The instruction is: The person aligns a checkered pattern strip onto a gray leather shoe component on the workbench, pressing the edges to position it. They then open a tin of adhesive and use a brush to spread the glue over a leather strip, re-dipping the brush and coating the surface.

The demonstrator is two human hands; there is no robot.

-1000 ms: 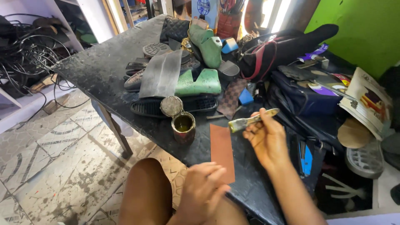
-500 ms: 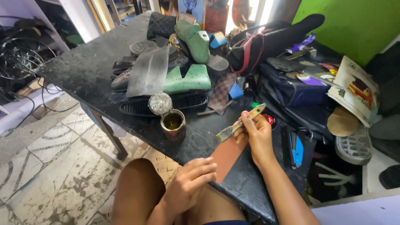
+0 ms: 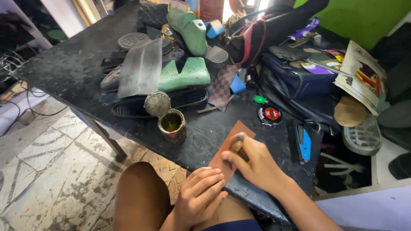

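Head view: your right hand [image 3: 252,164] presses a small tool [image 3: 236,144] onto a brown leather strip [image 3: 227,149] at the near edge of the dark surface [image 3: 77,72], the grip curled tight around the tool's handle; its tip is hidden under your fingers. Your left hand [image 3: 201,196] rests at the strip's near end, fingers laid flat and together on it, holding nothing. The strip lies slanted, its far corner pointing toward a round red-and-black tin [image 3: 269,115].

Just left of the strip stands an open can [image 3: 172,125] with yellowish liquid, its lid [image 3: 157,104] bent back but attached. Beyond it lie a black sole [image 3: 188,98], two green shoe lasts [image 3: 188,75], a grey sheet [image 3: 141,68] and a checkered scrap [image 3: 222,85]. A blue-handled tool [image 3: 305,143] lies right of your wrist, near dark bags [image 3: 295,81]. Your bare knee [image 3: 141,196] shows below the surface, over a stained tile floor [image 3: 47,171].
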